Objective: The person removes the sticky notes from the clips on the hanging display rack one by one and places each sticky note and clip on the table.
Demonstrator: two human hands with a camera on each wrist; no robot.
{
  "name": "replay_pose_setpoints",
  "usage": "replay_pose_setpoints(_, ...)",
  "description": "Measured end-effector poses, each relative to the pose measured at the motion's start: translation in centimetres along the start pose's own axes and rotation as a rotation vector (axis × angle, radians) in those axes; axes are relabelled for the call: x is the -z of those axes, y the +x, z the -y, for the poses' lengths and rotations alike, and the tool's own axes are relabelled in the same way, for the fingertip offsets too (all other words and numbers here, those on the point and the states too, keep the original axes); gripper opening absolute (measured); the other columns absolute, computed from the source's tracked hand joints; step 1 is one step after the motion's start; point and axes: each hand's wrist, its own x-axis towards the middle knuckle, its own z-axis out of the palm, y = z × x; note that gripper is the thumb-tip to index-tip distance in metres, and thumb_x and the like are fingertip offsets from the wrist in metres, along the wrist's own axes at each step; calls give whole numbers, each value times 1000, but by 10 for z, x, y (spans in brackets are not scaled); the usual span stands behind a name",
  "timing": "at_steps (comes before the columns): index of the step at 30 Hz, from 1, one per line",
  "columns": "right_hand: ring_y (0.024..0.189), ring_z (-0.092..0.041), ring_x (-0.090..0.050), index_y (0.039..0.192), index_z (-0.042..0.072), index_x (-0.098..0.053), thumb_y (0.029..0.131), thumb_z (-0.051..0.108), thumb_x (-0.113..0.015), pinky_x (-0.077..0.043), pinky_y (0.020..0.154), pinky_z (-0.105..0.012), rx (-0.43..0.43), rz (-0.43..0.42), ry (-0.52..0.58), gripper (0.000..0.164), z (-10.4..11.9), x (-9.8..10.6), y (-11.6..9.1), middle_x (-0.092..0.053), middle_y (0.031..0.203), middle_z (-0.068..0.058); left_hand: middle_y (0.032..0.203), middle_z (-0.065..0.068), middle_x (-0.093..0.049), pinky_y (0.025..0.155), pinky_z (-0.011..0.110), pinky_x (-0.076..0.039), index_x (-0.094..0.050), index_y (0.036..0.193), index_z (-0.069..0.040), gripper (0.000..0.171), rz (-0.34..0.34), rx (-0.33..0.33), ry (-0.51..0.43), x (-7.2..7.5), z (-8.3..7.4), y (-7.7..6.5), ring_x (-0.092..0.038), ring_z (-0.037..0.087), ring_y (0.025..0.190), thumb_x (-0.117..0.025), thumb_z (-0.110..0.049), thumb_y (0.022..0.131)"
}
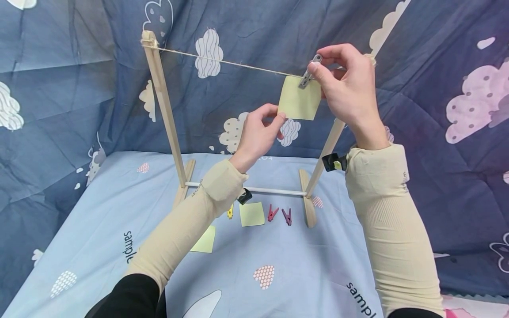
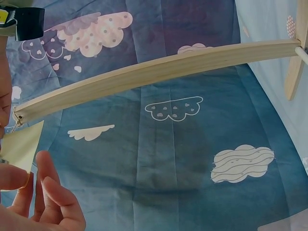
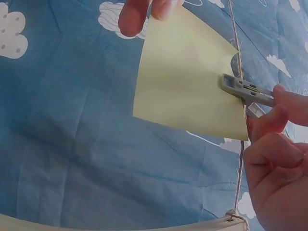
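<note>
A yellow sticky note (image 1: 299, 100) hangs at the twine (image 1: 242, 65) near its right end. My right hand (image 1: 350, 84) pinches a grey clothespin (image 1: 310, 73) between thumb and fingers. In the right wrist view the clothespin (image 3: 248, 90) straddles the note's top edge and the twine (image 3: 237, 38). At the note's lower left corner, my left hand (image 1: 258, 134) pinches the paper between thumb and finger. The left wrist view shows that grip on the note (image 2: 21, 147), its other fingers loosely curled.
Two wooden posts (image 1: 163, 101) joined by a white rod (image 1: 274, 191) carry the twine. On the blue cloth lie a red clothespin (image 1: 272, 213), a purple clothespin (image 1: 287, 217), a yellow clothespin (image 1: 230, 212) and two more notes (image 1: 252, 214), one partly behind the left forearm.
</note>
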Motion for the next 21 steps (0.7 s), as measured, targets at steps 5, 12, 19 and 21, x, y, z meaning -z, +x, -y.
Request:
replay_pose_setpoints(5, 64, -6, -52, 120, 8, -63, 91, 25, -66, -45, 59, -17, 11, -19, -13, 34, 0, -1, 0, -56, 98, 12, 97, 8, -64, 62, 26, -49, -67, 110, -7, 19, -3, 0, -4, -1, 1, 1, -63, 22, 64, -60, -18, 96)
replay_pose_setpoints(12, 64, -5, -46, 117, 7, -64, 90, 22, -67, -38, 63, -21, 40, -41, 0, 31, -1, -2, 0, -56, 97, 13, 98, 8, -64, 61, 27, -50, -67, 110, -7, 20, -5, 14, 1, 0, 1, -1, -64, 26, 66, -59, -18, 96)
replay_pose_setpoints(19, 62, -4, -46, 114, 7, -65, 90, 19, -68, -37, 63, -21, 68, -68, 30, 28, -3, -3, 1, -56, 93, 14, 99, 7, -65, 64, 30, -53, -67, 110, -7, 20, -19, 10, 8, 1, 1, -2, -64, 26, 67, -59, -19, 96)
replay_pose_setpoints(21, 63, -4, -46, 114, 7, -65, 90, 19, -68, -36, 63, -21, 69, -71, 35, 27, -3, -3, 1, -56, 93, 14, 99, 8, -65, 66, 35, -55, -67, 109, -7, 19, -23, 3, 9, 1, 2, -3, -64, 25, 65, -59, -18, 96)
